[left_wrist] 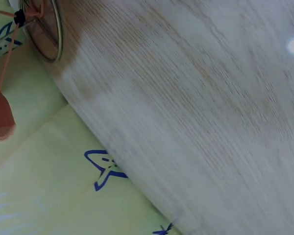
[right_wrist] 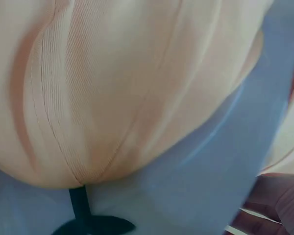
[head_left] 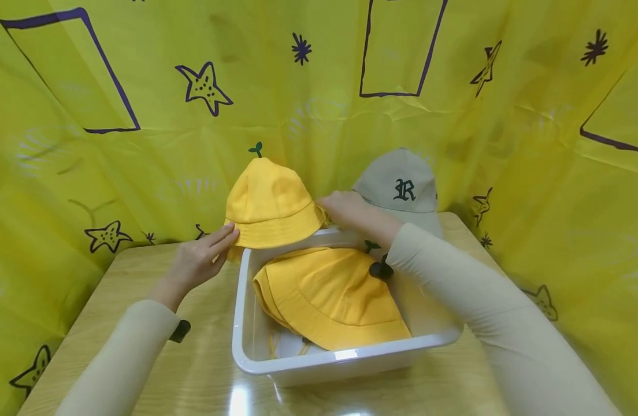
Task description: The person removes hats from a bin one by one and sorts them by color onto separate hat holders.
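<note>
A yellow bucket hat (head_left: 269, 199) with a green sprout on top stands upright behind the white bin. My left hand (head_left: 201, 257) holds its brim at the left, fingertips on the outer face. At the right end of the same brim, my right hand (head_left: 350, 211) grips the edge, its fingers partly hidden. Under the hat, the left wrist view shows a metal wire ring (left_wrist: 60, 46) and a cord with a black toggle (left_wrist: 19, 18). A second yellow hat (head_left: 334, 294), folded, lies inside the bin; its crown (right_wrist: 122, 98) and green sprout (right_wrist: 95, 223) fill the right wrist view.
The white plastic bin (head_left: 345, 363) sits mid-table, below both forearms. A grey baseball cap (head_left: 397, 179) with a dark letter R stands at the back right, behind my right forearm. The wooden table (head_left: 199, 358) ends at a yellow patterned curtain (head_left: 256, 75).
</note>
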`<state>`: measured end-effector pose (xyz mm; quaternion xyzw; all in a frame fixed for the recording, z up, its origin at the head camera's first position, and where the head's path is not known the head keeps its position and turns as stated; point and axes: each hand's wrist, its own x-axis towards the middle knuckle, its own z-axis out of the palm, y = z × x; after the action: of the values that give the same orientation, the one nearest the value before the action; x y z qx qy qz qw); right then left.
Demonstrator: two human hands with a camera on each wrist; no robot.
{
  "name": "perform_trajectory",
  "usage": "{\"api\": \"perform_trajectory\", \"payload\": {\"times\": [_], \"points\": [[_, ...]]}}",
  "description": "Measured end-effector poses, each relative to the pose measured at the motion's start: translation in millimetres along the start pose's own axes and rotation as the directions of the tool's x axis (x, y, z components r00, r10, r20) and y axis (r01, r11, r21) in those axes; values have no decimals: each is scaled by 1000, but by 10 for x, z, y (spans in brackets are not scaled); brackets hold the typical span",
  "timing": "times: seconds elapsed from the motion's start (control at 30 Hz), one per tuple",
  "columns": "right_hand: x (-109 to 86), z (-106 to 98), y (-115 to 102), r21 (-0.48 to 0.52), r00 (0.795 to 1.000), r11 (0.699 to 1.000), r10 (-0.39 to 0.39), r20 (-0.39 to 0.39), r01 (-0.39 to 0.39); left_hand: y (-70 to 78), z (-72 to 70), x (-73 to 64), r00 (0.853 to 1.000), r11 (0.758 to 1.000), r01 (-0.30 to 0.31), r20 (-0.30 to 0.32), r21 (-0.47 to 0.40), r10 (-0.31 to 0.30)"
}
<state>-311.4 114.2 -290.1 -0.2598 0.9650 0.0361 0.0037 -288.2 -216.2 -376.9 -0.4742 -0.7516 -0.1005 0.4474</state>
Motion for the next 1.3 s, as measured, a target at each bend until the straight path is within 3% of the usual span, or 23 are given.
{"api": "perform_trajectory", "payload": {"times": [0.13, 0.3, 0.47, 0.6, 0.73, 1.0, 1.1, 1.23, 1.3], "points": [[-70, -101, -52, -25, 1000, 1000, 6, 11, -6, 52, -72, 46, 998, 999, -43, 36, -11, 43], [-174, -181, -108, 3, 999, 999, -40, -1, 40, 156, -157, 83, 992, 996, -92, 90, -13, 93], [-266, -216, -130, 14, 993, 995, -103, -54, 103, 221, -241, 163, 989, 995, -95, 109, -20, 97], [-330, -231, -162, -4, 983, 985, -171, -59, 171, 279, -304, 220, 989, 995, -86, 113, -44, 90], [-395, -235, -245, -28, 974, 974, -225, -27, 224, 388, -376, 230, 985, 996, -40, 163, -86, 54], [-477, -166, -392, -52, 956, 956, -291, -34, 289, 719, -486, 261, 960, 988, 21, 278, -154, 23], [-493, -112, -404, -96, 920, 928, -370, -127, 360, 839, -518, 302, 951, 983, 22, 308, -181, 35], [-507, -47, -406, -171, 835, 880, -474, -281, 442, 989, -564, 338, 943, 975, 23, 330, -223, 53], [-511, -33, -415, -171, 828, 875, -484, -282, 453, 1054, -580, 346, 938, 971, 17, 339, -239, 67]]}}
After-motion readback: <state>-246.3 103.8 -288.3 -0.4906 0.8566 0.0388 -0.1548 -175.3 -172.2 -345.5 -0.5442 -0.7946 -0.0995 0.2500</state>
